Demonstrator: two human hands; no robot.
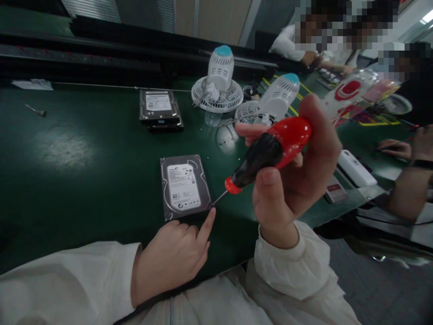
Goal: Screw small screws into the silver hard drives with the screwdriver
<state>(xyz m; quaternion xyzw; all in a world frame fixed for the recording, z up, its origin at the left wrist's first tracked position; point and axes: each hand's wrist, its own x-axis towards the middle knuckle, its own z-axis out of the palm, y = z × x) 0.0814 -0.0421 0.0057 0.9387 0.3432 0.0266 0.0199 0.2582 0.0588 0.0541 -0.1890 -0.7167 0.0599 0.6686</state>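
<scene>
Green tabletop point(111, 194), glossy screwdriver point(260, 158), rectangular drive point(184, 186)

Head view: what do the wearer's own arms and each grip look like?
Left sleeve and right sleeve: off-white, long, loose. Left cuff plain, right cuff gathered. Left grip and right grip: bare hands, no gloves or rings visible.

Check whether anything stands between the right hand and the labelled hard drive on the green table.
Nothing visible blocks it: the right hand holds a red-and-black screwdriver whose shaft reaches the near right corner of the hard drive. The left hand has its index fingertip close beside the tip; whether they touch is unclear.
</scene>
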